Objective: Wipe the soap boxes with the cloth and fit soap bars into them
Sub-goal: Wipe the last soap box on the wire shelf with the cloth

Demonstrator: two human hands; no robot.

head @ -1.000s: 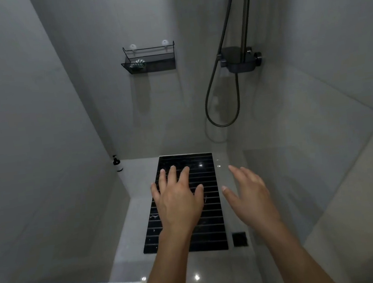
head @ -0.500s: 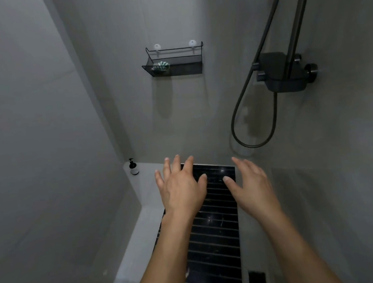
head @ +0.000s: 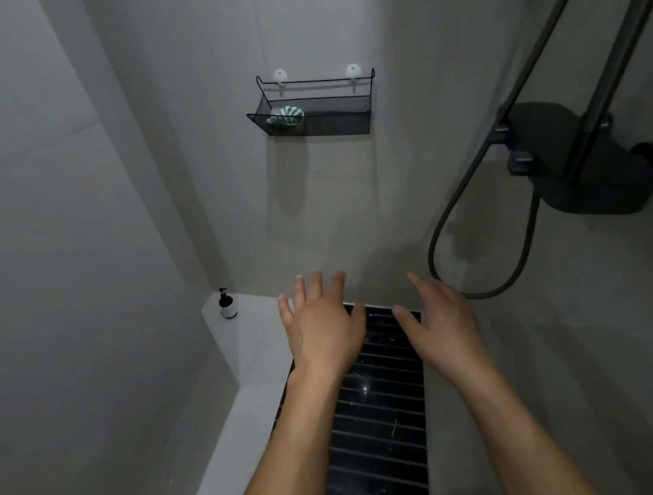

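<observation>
Green-and-white striped item (head: 286, 115), round-edged, soap box or cloth not discernible, lying in the left end of a black wire-mesh wall basket (head: 338, 120), at roughly 12 o'clock in the view, high on the grey wall.

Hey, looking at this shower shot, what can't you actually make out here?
- Green-and-white item in the wire basket, head view: mesh and dimness blur it; soap, box or cloth unclear.
- Pump bottle label: too small to read.
- Shower rail and hose: cut off by the top edge.
- Floor grate: partly hidden by the left hand and right hand.
</observation>
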